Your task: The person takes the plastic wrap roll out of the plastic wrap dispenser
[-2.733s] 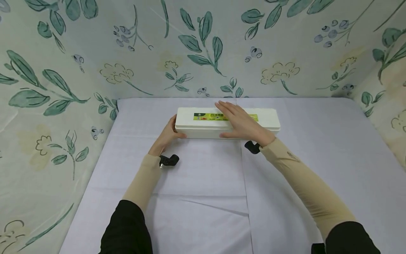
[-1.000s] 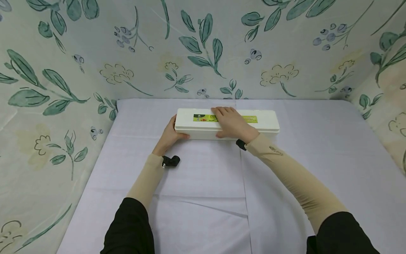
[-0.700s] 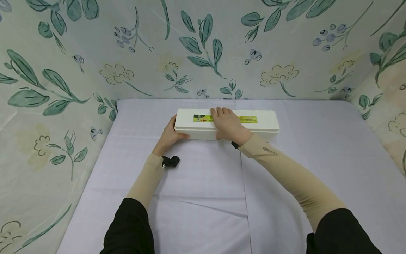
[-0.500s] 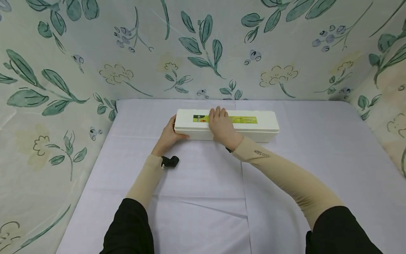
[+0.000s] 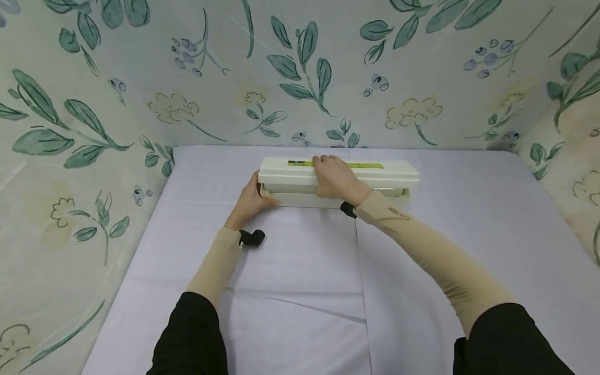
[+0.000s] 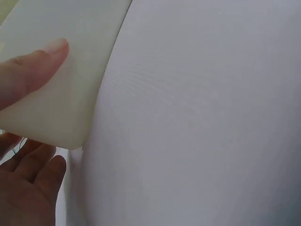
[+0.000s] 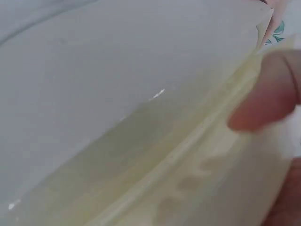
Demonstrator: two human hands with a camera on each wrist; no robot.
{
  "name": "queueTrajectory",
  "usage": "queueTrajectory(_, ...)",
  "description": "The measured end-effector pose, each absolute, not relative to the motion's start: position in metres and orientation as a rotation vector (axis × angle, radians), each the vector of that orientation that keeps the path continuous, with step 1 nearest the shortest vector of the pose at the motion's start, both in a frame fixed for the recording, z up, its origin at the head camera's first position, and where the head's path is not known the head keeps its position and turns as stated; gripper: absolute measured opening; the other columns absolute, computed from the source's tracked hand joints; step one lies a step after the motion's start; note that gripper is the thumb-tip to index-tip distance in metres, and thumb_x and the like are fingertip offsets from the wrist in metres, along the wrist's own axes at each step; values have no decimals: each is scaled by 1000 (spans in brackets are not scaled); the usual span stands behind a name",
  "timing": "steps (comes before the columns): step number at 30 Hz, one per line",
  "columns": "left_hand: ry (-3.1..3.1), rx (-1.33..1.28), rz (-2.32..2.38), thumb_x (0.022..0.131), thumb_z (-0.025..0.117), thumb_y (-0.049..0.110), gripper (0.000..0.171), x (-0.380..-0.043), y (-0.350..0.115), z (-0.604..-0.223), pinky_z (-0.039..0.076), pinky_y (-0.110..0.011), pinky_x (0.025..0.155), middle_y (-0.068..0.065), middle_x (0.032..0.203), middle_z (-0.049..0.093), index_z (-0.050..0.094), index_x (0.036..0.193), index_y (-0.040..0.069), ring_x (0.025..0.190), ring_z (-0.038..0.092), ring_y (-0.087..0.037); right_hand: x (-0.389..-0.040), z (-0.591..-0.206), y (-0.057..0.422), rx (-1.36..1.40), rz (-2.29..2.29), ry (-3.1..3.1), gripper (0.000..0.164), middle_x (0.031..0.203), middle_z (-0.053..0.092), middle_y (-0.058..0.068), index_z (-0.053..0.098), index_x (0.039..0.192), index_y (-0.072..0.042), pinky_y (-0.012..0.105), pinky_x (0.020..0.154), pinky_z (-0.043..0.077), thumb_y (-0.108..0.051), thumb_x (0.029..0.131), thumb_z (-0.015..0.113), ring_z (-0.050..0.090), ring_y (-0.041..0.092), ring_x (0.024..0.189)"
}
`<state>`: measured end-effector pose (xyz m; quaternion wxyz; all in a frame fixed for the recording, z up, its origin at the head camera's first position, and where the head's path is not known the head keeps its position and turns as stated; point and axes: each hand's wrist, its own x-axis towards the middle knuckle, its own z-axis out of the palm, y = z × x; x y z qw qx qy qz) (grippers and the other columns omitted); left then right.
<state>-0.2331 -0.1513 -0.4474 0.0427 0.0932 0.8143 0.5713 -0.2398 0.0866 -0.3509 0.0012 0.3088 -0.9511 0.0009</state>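
Observation:
A long white cling film box (image 5: 300, 200) lies across the far part of the table, its lid (image 5: 286, 173) raised and tilted back along the front. My left hand (image 5: 249, 204) grips the box's left end; in the left wrist view its thumb (image 6: 35, 70) lies on the front wall, the fingers beyond the end. My right hand (image 5: 339, 179) holds the lid near its middle, fingers over the top and thumb (image 7: 270, 96) at the front edge. Through the gap, glossy film (image 7: 146, 113) shows inside. A yellow-green label (image 5: 365, 165) on the lid is partly covered by the right hand.
A white cloth (image 5: 290, 260) with fold creases covers the table. Behind and to the left hangs a curtain (image 5: 211, 120) printed with leaves and flowers. Black wrist cameras, such as the left one (image 5: 252, 238), sit close over the cloth.
The right hand has slid left along the lid, taken hold of its front edge and lifted it, so a gap has opened along the front. The left hand has stayed at the left end.

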Motion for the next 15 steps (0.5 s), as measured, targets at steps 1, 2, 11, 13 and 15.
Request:
queueTrajectory(1,2495,280,1740,69,85,2,102,-233,-151,-447,31,-39,107,-16,139,45,22,149,4,124,44,-28,-241,-349,89,979,32,-3006,64,120,54,31,42,132,17,47,99,40,-9,76,60,52,43,111)
queueTrajectory(2,2501,273,1727,70,85,3,102,-233,-151,-446,30,-40,108,-15,139,44,22,149,4,125,43,-28,-242,-348,91,987,58,-3036,67,124,51,31,40,134,15,48,101,38,-11,77,62,49,43,115)
queueTrajectory(11,2516,247,1666,70,85,9,104,-233,-152,-444,27,-41,109,-13,143,42,20,152,9,128,41,-27,-255,-349,110,971,259,-3202,88,137,36,17,30,147,-8,66,104,19,-26,74,75,40,42,121)
queueTrajectory(13,2517,243,1659,71,85,9,104,-233,-152,-446,28,-42,109,-14,143,42,20,152,8,127,41,-28,-257,-350,114,999,264,-3192,89,137,35,17,30,148,-10,64,104,21,-28,74,75,41,41,118)
queueTrajectory(15,2515,242,1655,71,85,10,105,-233,-151,-447,28,-42,109,-14,144,41,19,152,8,128,41,-29,-258,-352,118,1034,247,-3172,91,136,35,18,29,150,-12,63,104,22,-33,74,75,40,40,118)
